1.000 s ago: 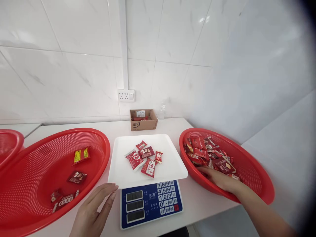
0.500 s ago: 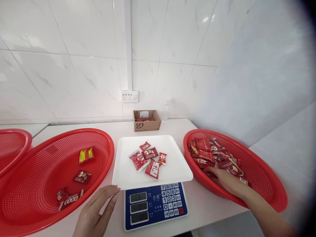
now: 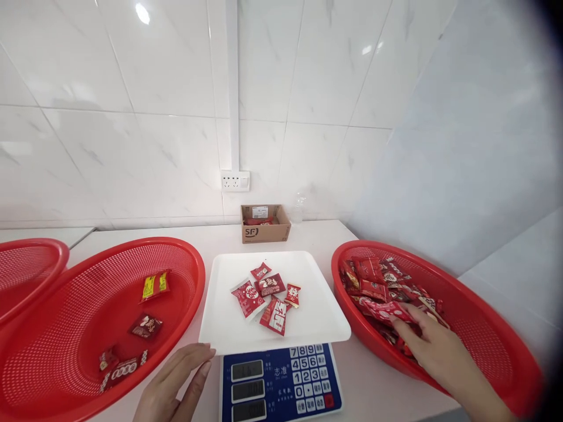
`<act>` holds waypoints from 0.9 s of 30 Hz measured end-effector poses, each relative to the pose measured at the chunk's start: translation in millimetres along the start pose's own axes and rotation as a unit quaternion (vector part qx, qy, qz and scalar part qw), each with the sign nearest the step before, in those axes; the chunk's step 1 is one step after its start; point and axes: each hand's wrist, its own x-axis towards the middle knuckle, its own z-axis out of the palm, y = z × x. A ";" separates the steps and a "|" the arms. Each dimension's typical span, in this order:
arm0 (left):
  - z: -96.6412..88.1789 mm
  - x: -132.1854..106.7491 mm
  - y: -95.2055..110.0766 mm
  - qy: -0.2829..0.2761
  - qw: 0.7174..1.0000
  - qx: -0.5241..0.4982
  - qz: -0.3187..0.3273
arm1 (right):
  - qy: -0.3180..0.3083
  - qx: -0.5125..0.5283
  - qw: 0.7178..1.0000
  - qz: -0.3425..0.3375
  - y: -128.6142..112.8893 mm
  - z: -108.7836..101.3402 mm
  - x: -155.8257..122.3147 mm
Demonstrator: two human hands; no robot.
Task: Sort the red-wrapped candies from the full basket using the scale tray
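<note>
In the right-hand red basket (image 3: pixel 505 334), my right hand (image 3: pixel 433 340) pinches a pinkish-red snack packet (image 3: pixel 387 310) between thumb and fingers, just over many other red packets. My left hand (image 3: pixel 176 381) is at the front left corner of the white weighing tray (image 3: pixel 308 264). Its fingers are stretched out and its thumb stands apart; whether the fingertips touch the tray I cannot tell. Several small red packets, one of them a dark red packet (image 3: pixel 270 285), lie on the tray. Under it sits the blue scale (image 3: pixel 281 392) with dark displays and a keypad.
To the left, a second red basket (image 3: pixel 193 258) holds a few packets, one a red-and-yellow packet (image 3: pixel 155 286). Another red basket (image 3: pixel 30 246) is partly in view beyond. A cardboard box (image 3: pixel 266 233) and a clear plastic bottle (image 3: pixel 298 210) stand by the tiled wall.
My right hand has come up from among the packets, now with a pinkish-red packet in its fingers. My left hand has stayed by the tray corner. The view has tilted slightly upward.
</note>
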 end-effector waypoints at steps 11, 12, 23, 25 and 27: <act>1.7 6.5 7.3 0.032 0.999 0.010 0.020 | -0.023 -0.066 0.997 -0.030 -22.2 19.4 -13.3; 1.6 6.7 7.9 0.038 0.999 0.009 0.022 | -0.021 -0.061 0.997 -0.035 -19.3 20.5 -12.8; 1.5 7.9 8.8 0.031 0.999 0.013 0.028 | 0.010 -0.010 0.999 -0.034 -14.3 25.0 -12.5; 1.8 7.5 8.7 0.031 0.999 0.012 0.032 | 0.012 -0.014 1.000 -0.020 -18.1 22.0 -14.2; 1.8 7.3 8.9 0.031 0.999 0.009 0.035 | 0.015 -0.010 1.000 -0.023 -18.7 20.1 -15.0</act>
